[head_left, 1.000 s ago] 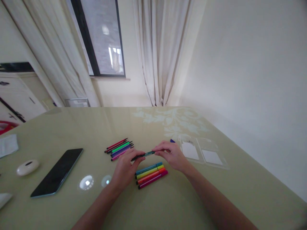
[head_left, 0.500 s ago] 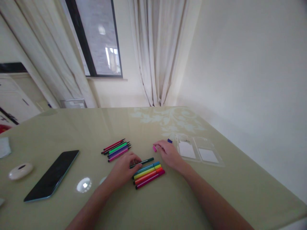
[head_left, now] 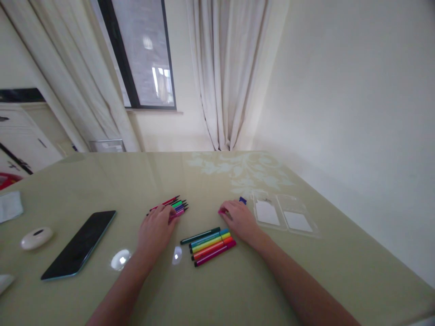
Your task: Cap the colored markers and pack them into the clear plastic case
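My left hand (head_left: 157,228) is over a group of uncapped felt-tip pens, its thumb and fingers closed on the pink pen (head_left: 180,212) at the near side. Green, dark blue and red pens (head_left: 167,201) lie beside it, black tips pointing right, partly covered by my fingers. My right hand (head_left: 239,219) rests low at the table, fingertips closed on a small pink cap (head_left: 222,211). A dark blue cap (head_left: 242,200) lies just beyond my right knuckles. Between my hands and nearer to me, several capped pens (head_left: 212,248) lie in a row, with a dark green pen (head_left: 200,236) at its far side.
An open clear plastic case (head_left: 283,213) with white inserts lies to the right. On the left are a black-screened phone (head_left: 79,244), a white oval object (head_left: 36,238) and a pale cloth or tissue (head_left: 11,206). A wall borders the table's right side.
My left hand has let go of the dark green pen and moved left and up to the pink pen. The dark green pen now lies beside the capped row. My right hand keeps the cap.
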The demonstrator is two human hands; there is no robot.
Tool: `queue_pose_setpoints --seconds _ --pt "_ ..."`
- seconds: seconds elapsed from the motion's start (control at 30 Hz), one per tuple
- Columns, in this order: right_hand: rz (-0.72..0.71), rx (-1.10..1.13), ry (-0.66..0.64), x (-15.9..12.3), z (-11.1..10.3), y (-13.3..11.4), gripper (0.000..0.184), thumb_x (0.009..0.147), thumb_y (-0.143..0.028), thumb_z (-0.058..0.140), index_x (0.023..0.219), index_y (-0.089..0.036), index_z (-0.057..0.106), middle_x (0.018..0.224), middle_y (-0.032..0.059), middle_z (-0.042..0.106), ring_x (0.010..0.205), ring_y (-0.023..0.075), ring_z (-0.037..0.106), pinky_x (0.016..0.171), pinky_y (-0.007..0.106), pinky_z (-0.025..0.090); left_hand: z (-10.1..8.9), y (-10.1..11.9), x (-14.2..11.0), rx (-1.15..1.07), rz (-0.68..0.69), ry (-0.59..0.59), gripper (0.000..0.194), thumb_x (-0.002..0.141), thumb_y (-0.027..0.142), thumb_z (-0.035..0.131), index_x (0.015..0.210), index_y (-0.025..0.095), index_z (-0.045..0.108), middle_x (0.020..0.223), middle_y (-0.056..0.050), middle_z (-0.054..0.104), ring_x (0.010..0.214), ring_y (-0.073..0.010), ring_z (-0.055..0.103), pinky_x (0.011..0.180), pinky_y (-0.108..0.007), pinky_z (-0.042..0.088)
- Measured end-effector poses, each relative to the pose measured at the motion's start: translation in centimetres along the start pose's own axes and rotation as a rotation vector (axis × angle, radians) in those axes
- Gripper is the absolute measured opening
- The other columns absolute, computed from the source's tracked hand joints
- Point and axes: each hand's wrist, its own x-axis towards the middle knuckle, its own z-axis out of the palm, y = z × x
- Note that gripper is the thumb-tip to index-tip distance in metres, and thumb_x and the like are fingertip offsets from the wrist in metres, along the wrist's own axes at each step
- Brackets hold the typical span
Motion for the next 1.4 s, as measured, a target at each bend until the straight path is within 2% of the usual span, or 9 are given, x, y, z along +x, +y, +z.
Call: queue_pose_setpoints --seconds 0.2,0.33,0.47,0.63,0.77,1.0,1.4 --pt "-0.054 0.416 0.088 0.1 -0.3 0.2 0.018 0.101 -0.030 0.063 0.111 -0.020 0.074 0.102 0.0078 0.074 0.095 0.0206 0.068 0.087 0.034 0.052 0.5 -0.1 0.0 -0.044 0.017 -0.024 0.011 0.093 0.031 0.057 0.098 0.022 0.063 0.107 -0.011 0.071 0.104 -0.0320 0.065 0.089 -0.042 0.048" --pt "-0.080 0.581 0.110 0.0 -1.1 -0.6 0.021 0.101 -0.036 0.062 0.105 -0.021 0.076 0.101 0.0064 0.072 0.093 0.0192 0.067 0.085 0.033 0.053 0.9 -0.2 0.1 -0.120 0.071 -0.013 0.010 0.092 0.031 0.059 0.089 0.022 0.064 0.102 -0.010 0.071 0.102 -0.0315 0.064 0.089 -0.042 0.048" --pt "-0.060 0.620 0.130 -0.1 -1.4 -1.0 0.020 0.101 -0.036 0.061 0.106 -0.022 0.075 0.099 0.0059 0.070 0.091 0.0185 0.066 0.082 0.032 0.054 1.3 0.2 0.1 -0.220 0.115 -0.064 0.013 0.092 0.032 0.058 0.089 0.023 0.067 0.096 -0.008 0.073 0.095 -0.0297 0.066 0.085 -0.041 0.049" --pt "-0.055 0.651 0.163 -0.1 -1.8 -1.2 0.020 0.099 -0.037 0.064 0.105 -0.022 0.077 0.099 0.0065 0.070 0.090 0.0190 0.066 0.080 0.032 0.054 1.1 1.7 -0.1 -0.375 0.170 -0.009 0.016 0.094 0.032 0.054 0.093 0.022 0.067 0.101 -0.009 0.072 0.100 -0.0292 0.065 0.089 -0.041 0.049" --pt "-0.081 0.678 0.178 0.0 -2.3 -1.5 0.018 0.097 -0.037 0.069 0.105 -0.025 0.079 0.099 0.0060 0.074 0.093 0.0205 0.068 0.086 0.035 0.054 0.5 3.1 -0.4 -0.565 0.218 -0.074 0.023 0.101 0.038 0.048 0.098 0.023 0.065 0.096 -0.005 0.073 0.089 -0.0239 0.067 0.078 -0.034 0.050" --pt "-0.105 0.700 0.170 -0.1 -2.4 -2.0 0.019 0.096 -0.039 0.071 0.105 -0.025 0.080 0.099 0.0062 0.076 0.093 0.0206 0.069 0.088 0.035 0.054 0.4 3.6 -0.6 -0.605 0.257 -0.071 0.024 0.102 0.039 0.049 0.098 0.022 0.065 0.095 -0.005 0.072 0.086 -0.0223 0.065 0.076 -0.032 0.048" --pt "-0.148 0.727 0.200 -0.3 -2.0 -2.4 0.017 0.091 -0.039 0.077 0.098 -0.023 0.080 0.092 0.0049 0.077 0.085 0.0194 0.071 0.080 0.032 0.055 0.2 4.4 -1.1 -0.670 0.286 -0.103 0.022 0.103 0.036 0.051 0.102 0.022 0.067 0.096 -0.003 0.071 0.088 -0.0205 0.064 0.079 -0.030 0.047"
